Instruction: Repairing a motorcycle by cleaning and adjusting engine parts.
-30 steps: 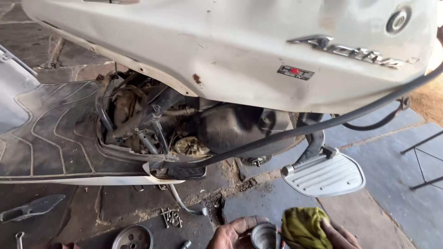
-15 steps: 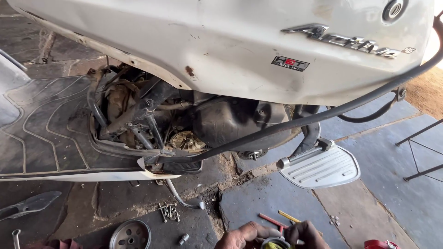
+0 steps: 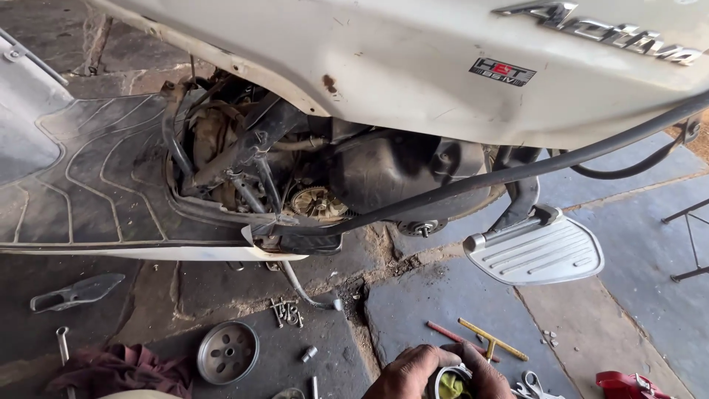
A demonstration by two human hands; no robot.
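Note:
My left hand [image 3: 405, 369] and my right hand [image 3: 489, 372] meet at the bottom edge, both closed around a small round metal ring part [image 3: 445, 379]. A yellow-green cloth [image 3: 452, 387] is stuffed inside the ring. Only the tops of the hands show. Above them lies a white scooter [image 3: 413, 66] with its side cover off, so the dark engine [image 3: 384, 174] and a dusty fan wheel [image 3: 314, 203] are exposed. A black hose [image 3: 517, 174] runs across the engine.
A silver footrest [image 3: 539, 251] sticks out at right. On the stone floor lie a round metal drum [image 3: 227, 352], several bolts [image 3: 286, 312], a red screwdriver [image 3: 450, 336], a yellow one [image 3: 493, 340], a maroon rag [image 3: 122, 369], a wrench [image 3: 63, 343] and a red tool [image 3: 628, 386].
The green cloth, held beside the ring by my right hand a second ago, now sits inside it. Both hands have closed together around the ring, and the view has tilted down.

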